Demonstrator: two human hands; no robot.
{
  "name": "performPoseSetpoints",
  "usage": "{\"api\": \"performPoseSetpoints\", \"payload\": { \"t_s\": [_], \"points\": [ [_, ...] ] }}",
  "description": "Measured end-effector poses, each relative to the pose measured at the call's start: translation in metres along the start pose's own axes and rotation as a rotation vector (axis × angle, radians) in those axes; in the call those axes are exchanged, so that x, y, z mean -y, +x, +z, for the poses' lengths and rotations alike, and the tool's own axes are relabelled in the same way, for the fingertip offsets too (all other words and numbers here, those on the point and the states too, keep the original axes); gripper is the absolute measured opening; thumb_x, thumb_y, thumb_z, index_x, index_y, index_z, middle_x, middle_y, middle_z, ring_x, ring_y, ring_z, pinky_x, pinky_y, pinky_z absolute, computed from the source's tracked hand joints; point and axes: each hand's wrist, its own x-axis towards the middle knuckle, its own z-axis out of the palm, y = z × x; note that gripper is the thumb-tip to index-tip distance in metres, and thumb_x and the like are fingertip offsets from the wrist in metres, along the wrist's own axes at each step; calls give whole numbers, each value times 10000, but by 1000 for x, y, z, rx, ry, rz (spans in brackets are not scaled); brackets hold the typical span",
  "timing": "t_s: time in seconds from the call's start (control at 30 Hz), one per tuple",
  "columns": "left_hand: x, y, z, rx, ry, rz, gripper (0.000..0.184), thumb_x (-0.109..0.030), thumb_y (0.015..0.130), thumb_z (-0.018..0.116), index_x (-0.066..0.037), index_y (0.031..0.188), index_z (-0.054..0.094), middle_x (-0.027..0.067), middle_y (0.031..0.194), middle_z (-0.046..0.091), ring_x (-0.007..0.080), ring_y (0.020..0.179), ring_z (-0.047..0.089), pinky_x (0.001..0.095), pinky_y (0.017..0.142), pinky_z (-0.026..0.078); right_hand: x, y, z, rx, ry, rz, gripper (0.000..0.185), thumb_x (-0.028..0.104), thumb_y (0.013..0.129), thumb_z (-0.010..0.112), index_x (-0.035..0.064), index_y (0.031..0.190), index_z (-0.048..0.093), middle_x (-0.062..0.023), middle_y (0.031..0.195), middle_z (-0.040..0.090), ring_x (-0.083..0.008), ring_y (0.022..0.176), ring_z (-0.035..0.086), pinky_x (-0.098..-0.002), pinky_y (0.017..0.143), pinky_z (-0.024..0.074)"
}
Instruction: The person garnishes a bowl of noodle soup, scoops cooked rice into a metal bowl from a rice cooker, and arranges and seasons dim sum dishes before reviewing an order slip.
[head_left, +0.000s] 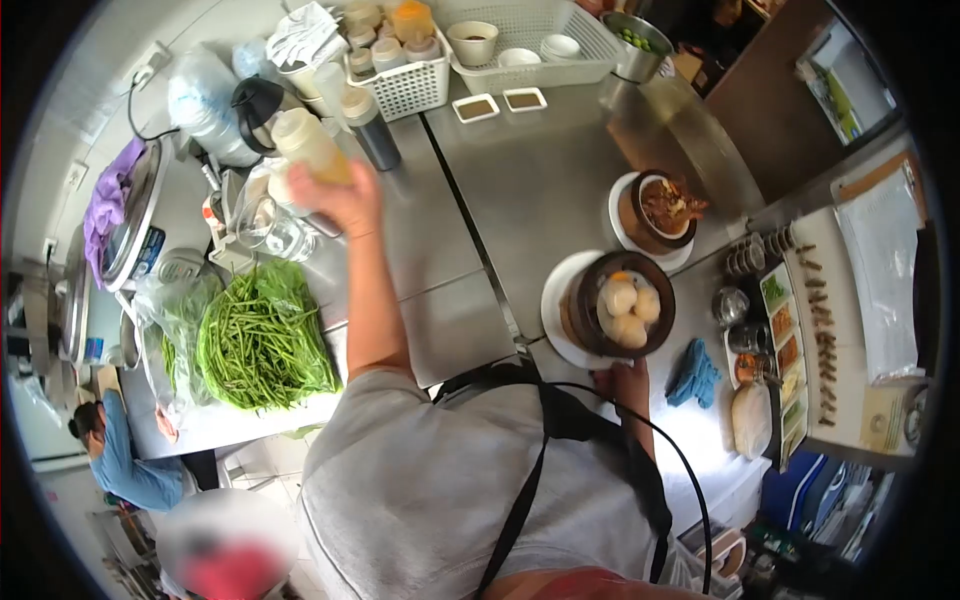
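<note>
My left hand, stretched out over the counter, is closed around a squeeze bottle of pale yellow liquid. Beside that hand are clear containers and a bottle of dark liquid. At the near edge of a white plate is my right hand, its fingers partly hidden and seemingly gripping the rim. On this plate stands a dark-rimmed round pot holding several pale round pieces. Behind it, another pot of brown food sits on its own white plate.
Green beans in plastic lie at left. White baskets with bottles and bowls stand at the back, near two sauce dishes. A blue cloth and garnish trays are at right. A person in a blue sleeve is at far left.
</note>
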Motion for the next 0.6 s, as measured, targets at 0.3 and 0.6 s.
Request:
{"api": "performPoseSetpoints", "payload": {
  "t_s": [0.3, 0.6],
  "points": [
    [50, 26, -30, 388, 531, -57, 683, -360, 574, 682, -9, 1091, 409, 141, 1027, 474, 334, 994, 379, 462, 838, 289, 20, 24, 26, 106, 143, 11, 434, 77, 769, 445, -6, 1141, 237, -134, 734, 565, -203, 615, 589, -272, 493, 471],
    [-10, 9, -54, 613, -184, -139, 511, -147, 648, 677, 40, 1029, 394, 196, 974, 451, 328, 949, 426, 383, 835, 338, 36, -15, -18, 75, -320, -183, 470, 148, 745, 563, -8, 1149, 380, -81, 738, 569, -143, 574, 547, -252, 551, 450]
  ]
}}
